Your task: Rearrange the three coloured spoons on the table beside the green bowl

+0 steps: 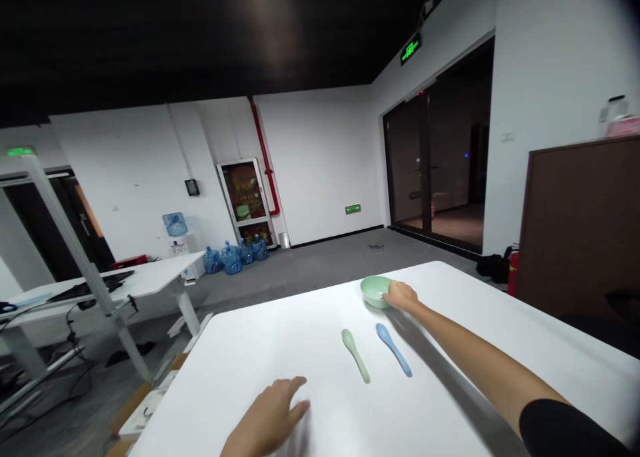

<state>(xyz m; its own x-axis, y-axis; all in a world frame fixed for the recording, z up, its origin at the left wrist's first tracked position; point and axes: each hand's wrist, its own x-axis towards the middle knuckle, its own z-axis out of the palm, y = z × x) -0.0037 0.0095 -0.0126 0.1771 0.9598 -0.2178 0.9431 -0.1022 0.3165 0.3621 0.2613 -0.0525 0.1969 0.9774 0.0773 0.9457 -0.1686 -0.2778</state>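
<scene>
A pale green bowl [375, 290] stands near the far edge of the white table [250, 350]. My right hand [400, 296] reaches out to it with fingers closed on its right rim. A green spoon [355, 355] and a blue spoon [393, 348] lie side by side in the middle of the table, nearer to me than the bowl. My left hand [267, 418] rests flat on the tabletop at the near left, fingers stretched out, holding nothing.
A second white desk [150, 277] with dark items stands to the left across the grey floor. Blue water jugs [233, 257] sit by the far wall. A brown cabinet [580, 224] stands to the right, and a dark glass doorway [440, 170] lies beyond.
</scene>
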